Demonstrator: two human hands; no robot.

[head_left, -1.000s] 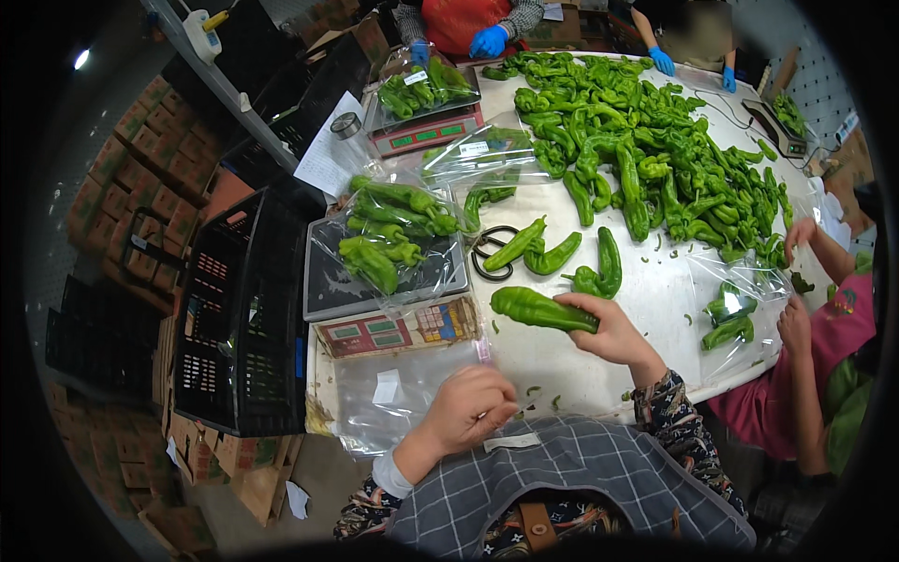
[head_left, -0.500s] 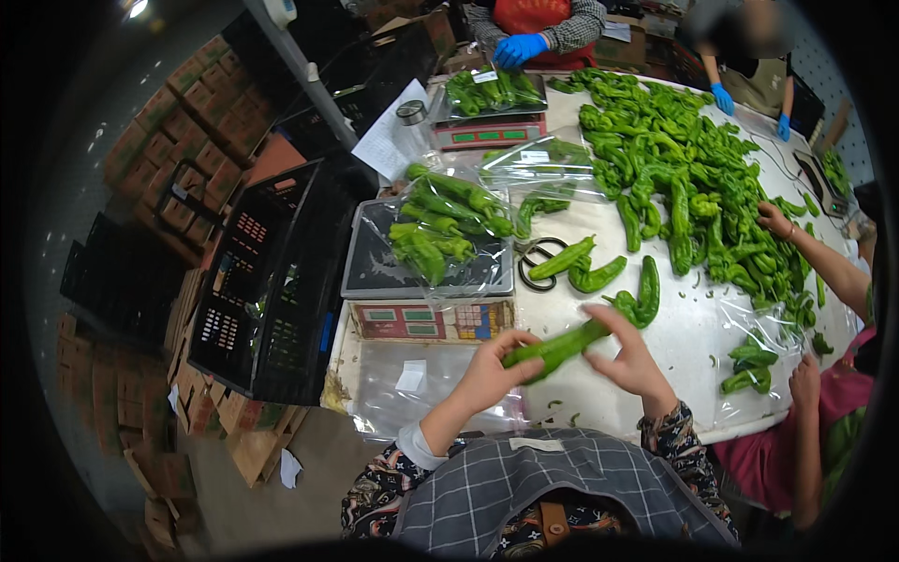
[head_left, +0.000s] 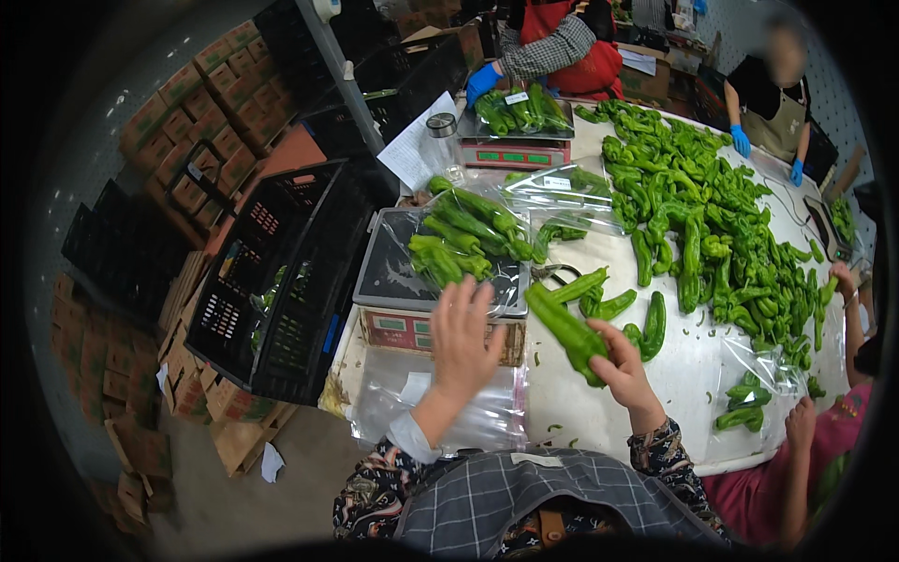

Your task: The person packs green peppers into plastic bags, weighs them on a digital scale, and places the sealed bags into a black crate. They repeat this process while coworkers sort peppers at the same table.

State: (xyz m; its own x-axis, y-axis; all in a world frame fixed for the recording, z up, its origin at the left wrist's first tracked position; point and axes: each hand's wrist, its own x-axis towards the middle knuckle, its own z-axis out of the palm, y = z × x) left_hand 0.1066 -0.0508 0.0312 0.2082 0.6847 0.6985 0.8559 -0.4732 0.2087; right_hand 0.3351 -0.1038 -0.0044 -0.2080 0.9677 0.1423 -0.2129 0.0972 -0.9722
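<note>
In my right hand [head_left: 626, 373] is a long green pepper [head_left: 565, 330], gripped at its lower end and tilted up to the left. My left hand [head_left: 461, 339] is empty, fingers outstretched, in front of the near scale [head_left: 389, 272]. On that scale lies a clear plastic bag of green peppers [head_left: 465, 225], just beyond my left fingertips. Several loose peppers [head_left: 655, 326] rest on the white table past my right hand, by partly hidden black-handled scissors [head_left: 554, 272]. Flat clear bags [head_left: 468, 412] lie under my left wrist.
A big heap of green peppers [head_left: 698, 215] covers the table's far right. Black crates [head_left: 272, 272] stand at left. A co-worker's blue glove [head_left: 482, 82] is beside a second scale [head_left: 515, 155]. At right, another person's hand [head_left: 800, 421] touches a bag of peppers [head_left: 746, 405].
My left hand has let go of the pepper and moved left toward the scale, its fingers spreading. The right hand now holds the pepper alone. The view has shifted slightly.
</note>
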